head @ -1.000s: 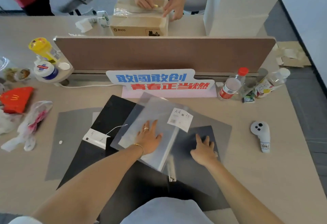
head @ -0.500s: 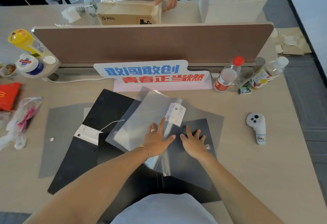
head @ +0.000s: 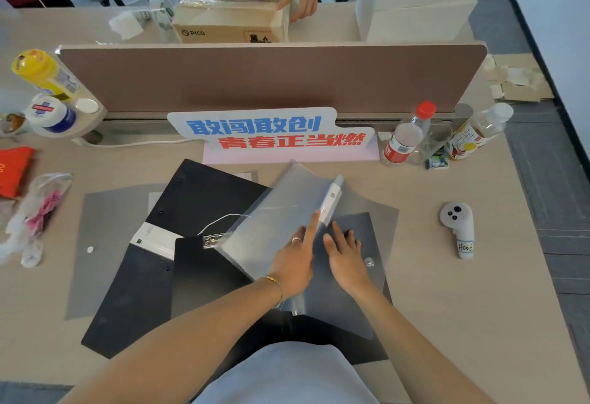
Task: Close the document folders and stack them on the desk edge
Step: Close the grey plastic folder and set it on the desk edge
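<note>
A translucent folder point(head: 277, 212) lies open in the middle of the desk on top of the others. Its left cover is lifted and tilted toward the right, with its white label edge-on. My left hand point(head: 295, 260) holds that cover near its lower edge, index finger stretched along it. Just to the right, my right hand point(head: 346, 256) rests flat with spread fingers on the folder's right half, which has a snap button point(head: 368, 262). Underneath are an open black folder point(head: 198, 199) with a metal clip point(head: 212, 240) and an open grey folder point(head: 105, 244) at the left.
A slogan sign point(head: 271, 132) and a brown divider point(head: 271, 78) stand behind the folders. Bottles point(head: 402, 142) are at the back right, a white controller point(head: 459, 228) at the right, bags point(head: 35, 212) and jars at the left. Another person's hands tape a cardboard box point(head: 230, 20) beyond the divider.
My left hand has swung the translucent cover up from flat and toward the right. My right hand has slid left, closer to the spine. The view has shifted slightly.
</note>
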